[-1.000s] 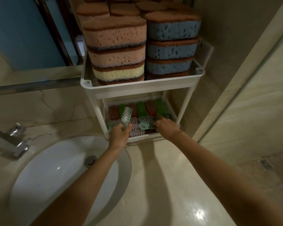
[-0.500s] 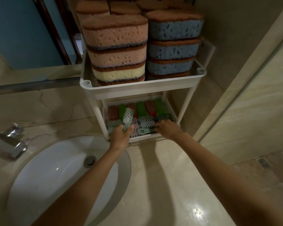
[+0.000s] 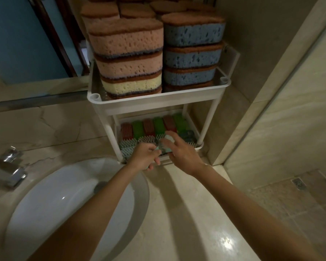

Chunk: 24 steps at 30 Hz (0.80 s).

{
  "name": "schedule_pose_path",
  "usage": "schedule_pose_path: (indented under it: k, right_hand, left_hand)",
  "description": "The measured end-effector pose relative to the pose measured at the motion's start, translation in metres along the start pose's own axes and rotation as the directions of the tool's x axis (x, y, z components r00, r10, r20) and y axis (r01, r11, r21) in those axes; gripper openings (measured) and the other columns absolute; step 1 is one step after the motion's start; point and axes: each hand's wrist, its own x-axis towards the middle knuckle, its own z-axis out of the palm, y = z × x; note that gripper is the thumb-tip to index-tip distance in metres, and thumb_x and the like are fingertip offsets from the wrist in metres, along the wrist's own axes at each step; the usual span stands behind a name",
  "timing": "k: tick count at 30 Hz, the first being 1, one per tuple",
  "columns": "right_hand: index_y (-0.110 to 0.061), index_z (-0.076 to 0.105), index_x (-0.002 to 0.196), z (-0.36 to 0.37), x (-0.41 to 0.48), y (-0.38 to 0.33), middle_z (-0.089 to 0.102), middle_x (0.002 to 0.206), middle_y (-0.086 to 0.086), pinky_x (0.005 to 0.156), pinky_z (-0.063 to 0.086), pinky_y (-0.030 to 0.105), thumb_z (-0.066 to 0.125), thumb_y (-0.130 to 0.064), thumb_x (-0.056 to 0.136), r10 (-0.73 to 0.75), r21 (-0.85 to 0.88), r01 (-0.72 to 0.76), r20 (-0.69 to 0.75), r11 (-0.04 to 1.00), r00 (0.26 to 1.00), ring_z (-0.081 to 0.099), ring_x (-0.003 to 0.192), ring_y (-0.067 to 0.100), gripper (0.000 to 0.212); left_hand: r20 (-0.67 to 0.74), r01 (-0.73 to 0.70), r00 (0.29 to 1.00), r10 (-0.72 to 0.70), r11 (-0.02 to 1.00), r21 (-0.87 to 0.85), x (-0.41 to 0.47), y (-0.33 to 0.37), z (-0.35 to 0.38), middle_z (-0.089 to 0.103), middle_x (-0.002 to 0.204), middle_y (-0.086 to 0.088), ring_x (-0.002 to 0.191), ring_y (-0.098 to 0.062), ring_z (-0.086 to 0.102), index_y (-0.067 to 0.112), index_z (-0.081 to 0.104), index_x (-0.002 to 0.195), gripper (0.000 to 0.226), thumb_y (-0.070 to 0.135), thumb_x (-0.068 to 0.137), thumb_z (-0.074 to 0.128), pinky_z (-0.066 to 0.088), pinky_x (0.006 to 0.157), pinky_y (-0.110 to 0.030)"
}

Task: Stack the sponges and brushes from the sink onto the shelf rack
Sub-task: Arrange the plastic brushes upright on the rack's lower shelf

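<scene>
On a marble counter [image 3: 177, 213], a shelf rack [image 3: 158, 104] stood beside the sink [image 3: 45, 204]. The left hand [image 3: 145, 157], curled round a teal brush [image 3: 165, 147], had tipped it from upright down onto the lower tier [image 3: 199, 146]. The right hand [image 3: 183, 153], fingers spread, had moved over it. Placement looked nearly finished.

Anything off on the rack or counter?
Nothing spilled or broken. Only oddity: the sponge stacks tower well above the top tray rim, unsupported at the sides. Brushes in the lower tray lie in tidy rows.
</scene>
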Motion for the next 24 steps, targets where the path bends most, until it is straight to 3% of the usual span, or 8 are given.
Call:
schedule_pose_path:
  k: [3, 5, 9, 12, 15, 18, 21, 24]
  right_hand:
    - [-0.003, 0.059, 0.113, -0.002, 0.004, 0.005, 0.06, 0.115, 0.021, 0.057, 0.055, 0.039, 0.065, 0.0, 0.077, -0.025, -0.006, 0.025, 0.022, 1.0, 0.999, 0.065, 0.093, 0.038, 0.036]
    - [-0.003, 0.056, 0.117, -0.004, 0.009, 0.01, 0.058, 0.117, 0.019, 0.064, 0.055, 0.043, 0.061, -0.002, 0.082, 0.013, 0.0, -0.013, 0.048, 1.0, 0.999, 0.062, 0.098, 0.037, 0.036]
    - [-0.01, 0.045, 0.13, -0.011, 0.02, 0.029, 0.052, 0.124, 0.012, 0.077, 0.051, 0.041, 0.051, -0.01, 0.091, 0.202, -0.08, -0.194, 0.106, 0.978, 0.974, 0.057, 0.105, 0.032, 0.039]
    - [-0.012, 0.043, 0.132, -0.015, 0.029, 0.043, 0.053, 0.126, 0.012, 0.084, 0.05, 0.04, 0.05, -0.012, 0.092, 0.308, -0.138, -0.286, 0.176, 0.948, 0.935, 0.057, 0.108, 0.032, 0.041]
    - [-0.014, 0.045, 0.131, -0.014, 0.039, 0.051, 0.054, 0.127, 0.012, 0.089, 0.049, 0.04, 0.048, -0.01, 0.093, 0.348, -0.158, -0.318, 0.23, 0.935, 0.909, 0.056, 0.112, 0.032, 0.038]
    - [-0.016, 0.048, 0.128, -0.01, 0.045, 0.055, 0.057, 0.124, 0.012, 0.092, 0.05, 0.039, 0.047, -0.009, 0.094, 0.365, -0.156, -0.333, 0.288, 0.93, 0.885, 0.057, 0.111, 0.03, 0.035]
    - [-0.014, 0.051, 0.126, -0.005, 0.048, 0.057, 0.059, 0.121, 0.013, 0.091, 0.049, 0.036, 0.046, -0.008, 0.094, 0.365, -0.192, -0.316, 0.33, 0.929, 0.871, 0.058, 0.111, 0.029, 0.033]
    - [-0.011, 0.053, 0.124, -0.005, 0.049, 0.058, 0.06, 0.121, 0.013, 0.091, 0.048, 0.036, 0.044, -0.006, 0.093, 0.368, -0.227, -0.301, 0.366, 0.926, 0.855, 0.057, 0.113, 0.029, 0.033]
  left_hand:
    - [0.062, -0.016, 0.998, 0.014, 0.999, 0.032, 0.003, 0.009, -0.002, 0.064, 0.061, -0.002, 0.024, -0.004, 0.039, 0.013, 0.058, 0.068, 0.025, 0.013, 0.092, 0.054, 0.031, 0.029, -0.013]
    - [0.064, -0.028, 0.998, 0.025, 0.998, 0.047, 0.006, 0.012, -0.005, 0.064, 0.062, -0.002, 0.024, -0.002, 0.04, 0.014, 0.06, 0.071, 0.022, 0.012, 0.092, 0.054, 0.034, 0.03, -0.015]
    - [-0.027, -0.034, 0.999, 0.033, 0.999, -0.042, 0.015, 0.017, -0.011, 0.063, 0.063, -0.006, 0.024, -0.002, 0.044, 0.004, 0.059, 0.089, 0.013, 0.01, 0.094, 0.049, 0.035, 0.029, -0.013]
    - [-0.11, -0.031, 0.994, 0.027, 0.999, -0.033, 0.024, 0.019, -0.011, 0.06, 0.061, -0.006, 0.023, -0.002, 0.044, 0.005, 0.058, 0.083, 0.017, 0.008, 0.095, 0.046, 0.036, 0.028, -0.014]
    - [-0.146, 0.008, 0.989, -0.007, 1.0, 0.005, 0.039, 0.019, -0.002, 0.057, 0.058, -0.003, 0.025, 0.0, 0.044, 0.007, 0.059, 0.076, 0.024, 0.005, 0.095, 0.045, 0.036, 0.029, -0.013]
    - [-0.144, 0.051, 0.988, -0.049, 0.999, 0.012, 0.051, 0.02, 0.006, 0.055, 0.059, -0.002, 0.036, -0.005, 0.049, -0.003, 0.064, 0.091, 0.022, 0.004, 0.095, 0.043, 0.035, 0.03, -0.011]
    - [-0.083, 0.09, 0.993, -0.087, 0.995, 0.033, 0.056, 0.017, 0.012, 0.053, 0.061, -0.003, 0.026, -0.001, 0.047, 0.003, 0.058, 0.092, 0.02, 0.002, 0.096, 0.039, 0.033, 0.027, -0.012]
    - [-0.049, 0.129, 0.991, -0.127, 0.99, 0.053, 0.06, 0.011, 0.017, 0.05, 0.06, -0.007, 0.022, -0.003, 0.046, 0.004, 0.053, 0.079, 0.025, 0.001, 0.097, 0.035, 0.035, 0.027, -0.016]
